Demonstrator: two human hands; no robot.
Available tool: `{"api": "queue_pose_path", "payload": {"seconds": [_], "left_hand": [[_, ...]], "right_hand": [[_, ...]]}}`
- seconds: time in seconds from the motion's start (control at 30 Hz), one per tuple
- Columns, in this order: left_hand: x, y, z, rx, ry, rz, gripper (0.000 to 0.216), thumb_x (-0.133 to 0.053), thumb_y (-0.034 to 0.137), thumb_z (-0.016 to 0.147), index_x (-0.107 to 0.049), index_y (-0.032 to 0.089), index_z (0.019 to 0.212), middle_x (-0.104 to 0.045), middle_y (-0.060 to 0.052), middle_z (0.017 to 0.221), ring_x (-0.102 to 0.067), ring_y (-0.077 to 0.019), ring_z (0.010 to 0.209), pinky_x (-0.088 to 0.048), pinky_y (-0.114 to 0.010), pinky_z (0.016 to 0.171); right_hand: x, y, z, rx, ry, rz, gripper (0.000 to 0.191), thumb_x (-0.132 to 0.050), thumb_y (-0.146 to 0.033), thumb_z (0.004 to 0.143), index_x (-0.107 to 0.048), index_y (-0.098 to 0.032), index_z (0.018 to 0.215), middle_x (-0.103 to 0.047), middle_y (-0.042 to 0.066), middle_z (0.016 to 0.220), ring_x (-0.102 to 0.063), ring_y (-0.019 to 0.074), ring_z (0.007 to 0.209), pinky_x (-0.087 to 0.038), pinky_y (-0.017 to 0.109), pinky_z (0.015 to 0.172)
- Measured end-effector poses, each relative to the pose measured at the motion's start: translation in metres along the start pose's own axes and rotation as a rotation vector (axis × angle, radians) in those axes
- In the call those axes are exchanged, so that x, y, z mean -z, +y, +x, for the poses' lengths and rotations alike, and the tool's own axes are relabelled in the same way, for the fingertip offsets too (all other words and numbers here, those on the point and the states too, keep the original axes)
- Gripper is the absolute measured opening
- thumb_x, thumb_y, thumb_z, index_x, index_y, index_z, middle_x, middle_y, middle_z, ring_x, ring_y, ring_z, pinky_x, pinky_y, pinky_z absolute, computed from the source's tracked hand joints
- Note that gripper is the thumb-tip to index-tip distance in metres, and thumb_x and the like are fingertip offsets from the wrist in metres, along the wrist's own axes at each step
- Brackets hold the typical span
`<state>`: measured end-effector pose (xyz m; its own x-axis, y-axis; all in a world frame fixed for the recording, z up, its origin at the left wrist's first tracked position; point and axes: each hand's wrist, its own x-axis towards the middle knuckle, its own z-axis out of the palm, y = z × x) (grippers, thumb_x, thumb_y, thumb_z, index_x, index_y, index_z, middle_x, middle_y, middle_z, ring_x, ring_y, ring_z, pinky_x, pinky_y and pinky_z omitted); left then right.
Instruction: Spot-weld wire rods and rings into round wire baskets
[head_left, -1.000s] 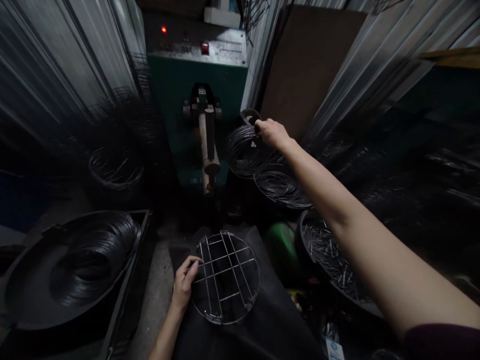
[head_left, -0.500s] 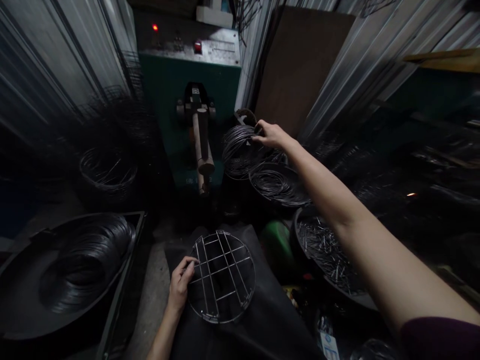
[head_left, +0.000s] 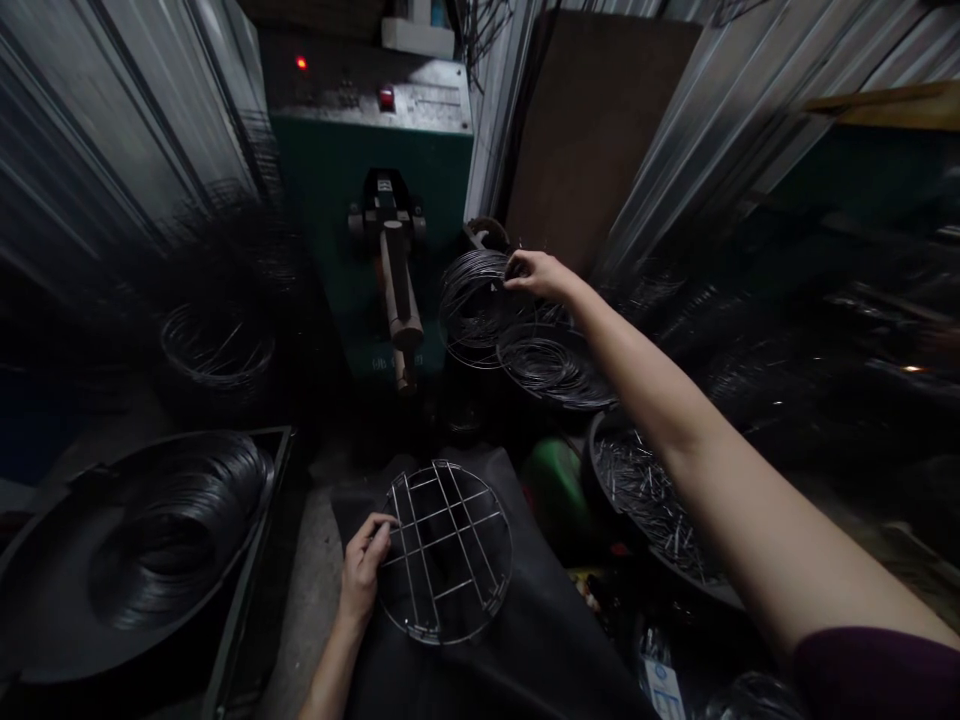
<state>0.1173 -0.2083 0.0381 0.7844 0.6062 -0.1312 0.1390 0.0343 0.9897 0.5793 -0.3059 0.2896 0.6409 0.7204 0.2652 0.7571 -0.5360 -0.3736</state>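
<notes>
The person's left hand [head_left: 363, 570] sits at the bottom centre of the frame, its fingers [head_left: 377, 528] curled over the rim of a round welded wire grid [head_left: 450, 552], which lies flat on a black rubber sheet [head_left: 525, 640]. The right arm stretches up from the lower right, and the right hand [head_left: 541, 275] reaches the middle of the frame, its fingertips [head_left: 514, 266] pinching the top edge of a coil of black wire [head_left: 469, 310]. That coil hangs tilted, just above a second coil [head_left: 544, 365] lying in a dark round tub [head_left: 525, 388]. Behind them, at upper centre, stands a green welding machine [head_left: 322, 200] with a lit red lamp. A black tub of cut steel rods [head_left: 637, 495] sits at lower right, and a black pan [head_left: 52, 590] holding a large wire coil sits at lower left. Corrugated metal sheeting [head_left: 150, 110] lines the upper left.
</notes>
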Motion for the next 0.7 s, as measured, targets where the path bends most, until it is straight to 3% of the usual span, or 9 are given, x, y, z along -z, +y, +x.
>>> {"api": "queue_pose_path", "payload": {"seconds": [0.13,0.23,0.4,0.7], "left_hand": [[0.001,-0.003,0.000,-0.006,-0.008,-0.010,0.042,-0.057,0.057,0.082,-0.063,0.016,0.086,-0.041,0.003,0.059,-0.037,-0.0114,0.055,-0.029,-0.022,0.054],[0.000,-0.004,0.001,-0.002,-0.007,-0.017,0.042,-0.057,0.057,0.083,-0.063,0.016,0.086,-0.041,0.003,0.059,-0.036,-0.0111,0.054,-0.029,-0.022,0.053],[-0.001,-0.003,0.000,-0.009,-0.003,-0.020,0.043,-0.056,0.058,0.083,-0.063,0.015,0.085,-0.039,0.004,0.058,-0.035,-0.0111,0.054,-0.028,-0.022,0.053],[0.000,-0.010,0.002,0.022,-0.036,-0.065,0.044,-0.057,0.059,0.084,-0.060,0.015,0.088,-0.032,0.006,0.057,-0.029,-0.0094,0.053,-0.022,-0.022,0.052]], "right_hand": [[0.003,0.008,0.005,0.023,0.050,0.026,0.025,-0.063,-0.025,0.083,-0.069,-0.015,0.105,-0.073,0.008,0.100,-0.066,0.0174,0.088,-0.054,0.033,0.081],[0.001,0.002,0.011,0.002,0.152,-0.099,0.028,-0.056,-0.021,0.085,-0.069,-0.015,0.109,-0.072,0.009,0.105,-0.066,0.0200,0.094,-0.053,0.035,0.084],[-0.011,-0.016,0.003,-0.007,0.212,-0.392,0.029,-0.051,-0.022,0.087,-0.068,-0.019,0.111,-0.066,0.012,0.119,-0.059,0.0282,0.110,-0.049,0.039,0.086],[-0.011,-0.035,-0.013,-0.029,0.106,-0.509,0.039,-0.046,-0.027,0.095,-0.054,-0.010,0.129,-0.059,0.021,0.125,-0.056,0.0322,0.112,-0.044,0.044,0.092]]}}
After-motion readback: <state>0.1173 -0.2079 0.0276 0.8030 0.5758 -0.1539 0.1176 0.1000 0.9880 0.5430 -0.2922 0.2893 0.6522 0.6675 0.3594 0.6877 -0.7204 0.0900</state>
